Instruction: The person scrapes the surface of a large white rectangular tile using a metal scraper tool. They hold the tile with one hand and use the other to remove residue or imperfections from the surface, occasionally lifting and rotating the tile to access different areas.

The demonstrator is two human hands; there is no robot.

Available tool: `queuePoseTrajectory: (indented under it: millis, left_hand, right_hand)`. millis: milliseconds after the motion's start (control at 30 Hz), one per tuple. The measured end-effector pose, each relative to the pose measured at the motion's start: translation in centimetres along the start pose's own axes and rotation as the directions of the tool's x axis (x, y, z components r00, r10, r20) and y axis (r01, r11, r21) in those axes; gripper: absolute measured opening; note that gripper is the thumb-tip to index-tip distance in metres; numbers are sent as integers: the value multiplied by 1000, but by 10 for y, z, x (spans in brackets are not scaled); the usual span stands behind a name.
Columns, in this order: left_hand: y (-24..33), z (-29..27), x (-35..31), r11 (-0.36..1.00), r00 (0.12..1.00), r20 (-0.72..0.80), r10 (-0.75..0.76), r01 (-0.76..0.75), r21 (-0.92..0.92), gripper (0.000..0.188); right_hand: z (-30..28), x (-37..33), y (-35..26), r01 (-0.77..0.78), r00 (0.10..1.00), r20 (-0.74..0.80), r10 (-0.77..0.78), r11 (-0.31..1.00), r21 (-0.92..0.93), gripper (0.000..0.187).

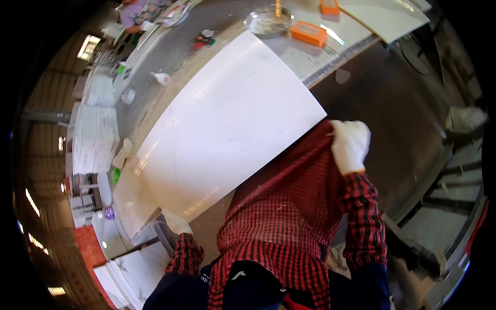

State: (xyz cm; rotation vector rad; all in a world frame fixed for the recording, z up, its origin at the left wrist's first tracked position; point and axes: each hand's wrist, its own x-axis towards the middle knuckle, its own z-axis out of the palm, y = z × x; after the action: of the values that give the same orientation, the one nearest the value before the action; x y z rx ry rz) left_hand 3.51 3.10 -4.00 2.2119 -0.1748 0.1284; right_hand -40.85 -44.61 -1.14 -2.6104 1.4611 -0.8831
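Observation:
A large glossy white panel (227, 124) lies tilted across the worktable, its near edge toward my body. My left hand (177, 222), in a white glove, is closed at the panel's near left corner; its underside is hidden. My right hand (351, 145), also gloved in white, is closed around a bunched edge of the red-and-black checked apron (281, 201) that I wear. It pulls the cloth up and out beside the panel's right corner. Matching checked sleeves cover both my forearms.
Beyond the panel on the worktable (186, 70) are a metal bowl (261, 26), orange boxes (309, 33) and a white bottle (162, 78). Another person (140, 14) works at the far left. Stacked white slabs (95, 137) stand left; another panel (390, 18) lies far right.

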Motion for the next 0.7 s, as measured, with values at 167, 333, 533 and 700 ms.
queuePoseTrajectory:
  millis: [167,333,533,700]
  left_hand:
    - [40,15,-18,975,987,-80,-140,123,-188,65]
    - [42,23,-20,993,980,-166,-114,108,-46,67]
    - [31,29,-25,989,974,-192,-120,100,-110,65]
    - [10,25,-20,986,975,-201,-92,60,-156,65]
  right_hand:
    - [-9,-49,68,-173,984,30,176,982,-75,17]
    - [32,-100,72,-487,797,422,432,873,25,32]
    - [37,-94,82,-600,762,452,465,770,219,38]
    - [19,-37,46,-478,873,235,427,846,236,33]
